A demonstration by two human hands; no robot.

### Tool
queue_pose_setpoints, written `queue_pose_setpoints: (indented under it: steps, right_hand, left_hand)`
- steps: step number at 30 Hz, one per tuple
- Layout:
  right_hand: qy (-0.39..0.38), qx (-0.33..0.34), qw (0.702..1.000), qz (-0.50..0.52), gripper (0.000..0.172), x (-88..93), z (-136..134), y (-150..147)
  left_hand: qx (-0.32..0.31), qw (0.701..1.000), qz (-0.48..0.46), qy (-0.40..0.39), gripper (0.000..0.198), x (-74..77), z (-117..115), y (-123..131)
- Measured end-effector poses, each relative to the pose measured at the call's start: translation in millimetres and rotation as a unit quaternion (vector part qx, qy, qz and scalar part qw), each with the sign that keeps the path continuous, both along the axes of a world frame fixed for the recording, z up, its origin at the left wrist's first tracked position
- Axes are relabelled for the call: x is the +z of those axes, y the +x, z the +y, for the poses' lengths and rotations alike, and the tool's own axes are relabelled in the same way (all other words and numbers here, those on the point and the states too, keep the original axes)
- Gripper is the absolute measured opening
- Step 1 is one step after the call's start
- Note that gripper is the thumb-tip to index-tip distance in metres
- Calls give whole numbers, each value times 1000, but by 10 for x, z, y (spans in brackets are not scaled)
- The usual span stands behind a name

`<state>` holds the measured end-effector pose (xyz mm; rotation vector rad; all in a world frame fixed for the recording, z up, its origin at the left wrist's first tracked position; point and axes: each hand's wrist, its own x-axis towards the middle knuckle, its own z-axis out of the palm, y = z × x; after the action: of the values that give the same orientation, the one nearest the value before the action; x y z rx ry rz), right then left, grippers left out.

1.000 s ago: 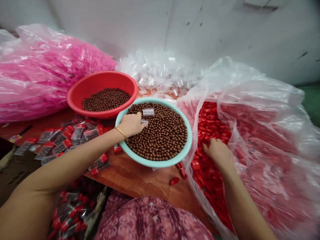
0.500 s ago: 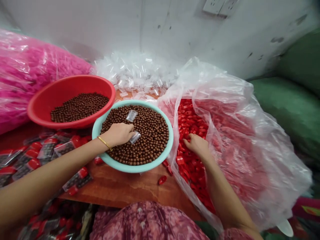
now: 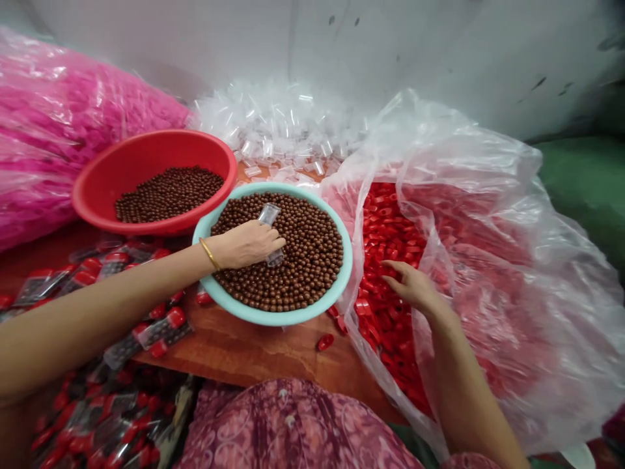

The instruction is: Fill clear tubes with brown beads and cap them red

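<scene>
My left hand (image 3: 249, 245), a gold bangle at its wrist, is closed over a light-blue basin (image 3: 271, 319) full of round brown beads (image 3: 307, 260). Its fingers grip a clear plastic container (image 3: 275, 258) low against the beads. Clear plastic (image 3: 268, 213) also shows just beyond the knuckles; whether it is the same piece is hidden by the hand. Over to the right, my right hand (image 3: 410, 285) is above red plastic caps (image 3: 385, 228) in an opened clear bag (image 3: 508, 280). Its thumb and finger are apart, with nothing visible between them.
A red basin (image 3: 151, 228) with more brown beads stands at the left, beside a bag of pink pieces (image 3: 83, 111). Clear empty containers (image 3: 278, 124) are heaped by the wall. Filled, red-capped containers (image 3: 161, 329) lie at left. One loose cap (image 3: 325, 342) rests near the table edge.
The view has shifted, so things sit further right. My right hand's thumb and finger have spread from a closed pinch among the caps. My left hand stays at the beads, its fingers turned slightly.
</scene>
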<state>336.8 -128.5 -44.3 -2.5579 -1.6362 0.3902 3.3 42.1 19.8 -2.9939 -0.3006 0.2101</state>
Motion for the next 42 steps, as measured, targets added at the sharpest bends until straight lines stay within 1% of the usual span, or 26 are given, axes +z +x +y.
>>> queue_pose_setpoints:
  steps: [2,4,7,8,10,12,14,16,20,23,24,25,26,27,28,29,31,33,35,36,38,40,42]
  right_hand:
    - [22,-38,999,10,45,-27,-38,10]
    - [55,-74,996,-20,45,-34,-51,-9]
    - [110,-91,985,-96,45,-25,-42,-59]
    - [127,-93,982,-106,46,-24,-39,-72]
    - [170,-106,976,-89,49,-34,-41,-87]
    - [227,-121,965,-42,51,-56,-54,-94]
    - [284,-123,951,10,55,-75,-73,-105]
    - [318,-119,939,64,58,-76,-86,-135]
    - [333,-118,921,164,60,-20,-91,-248]
    - [337,-110,912,208,55,38,-88,-331]
    - [338,-102,909,223,52,56,-86,-353]
    - [339,-94,905,239,49,75,-82,-374]
    - [341,-84,900,258,46,94,-76,-395]
    - [343,-75,894,277,44,116,-66,-421]
    - [346,-70,887,297,42,141,-53,-451]
    - [349,-68,879,319,41,170,-36,-489]
    - [351,-66,860,365,40,241,11,-583]
    - [346,-64,838,416,39,326,78,-694]
    - [333,-58,814,473,36,417,167,-811]
    - [325,-52,801,500,34,462,221,-870]
    - [308,-29,781,543,28,548,344,-991]
    - [298,7,778,553,23,618,478,-1116]
    - [297,44,791,533,23,665,605,-1237]
  left_hand:
    - [51,998,15,-18,22,61,-38,-23]
    - [106,992,51,-36,31,131,-72,-47]
    - [175,978,101,-53,41,196,-97,-61]
    - [193,973,108,-62,41,201,-99,-55]
    - [228,963,114,-89,38,192,-99,-19]
    - [255,954,117,-111,37,165,-98,60]
    - [268,948,114,-127,36,124,-97,188]
    - [289,940,85,-162,32,61,-93,352]
    - [343,910,-13,-233,27,-118,-58,641]
    - [367,892,-51,-260,28,-218,-26,688]
    - [376,876,-71,-295,28,-235,-19,667]
    - [382,850,-101,-348,28,-244,-16,632]
    - [382,815,-137,-413,27,-249,-15,587]
    - [374,773,-178,-481,24,-248,-17,537]
    - [360,728,-217,-541,21,-246,-22,487]
    - [340,692,-249,-586,18,-241,-29,439]
    - [298,651,-290,-635,15,-229,-51,356]
    - [256,618,-318,-672,21,-218,-82,293]
    - [224,598,-340,-690,30,-214,-121,247]
    - [214,595,-349,-691,31,-215,-142,229]
    - [204,604,-358,-682,29,-225,-186,203]
    - [193,609,-362,-679,27,-241,-230,191]
    - [178,605,-362,-686,26,-255,-272,189]
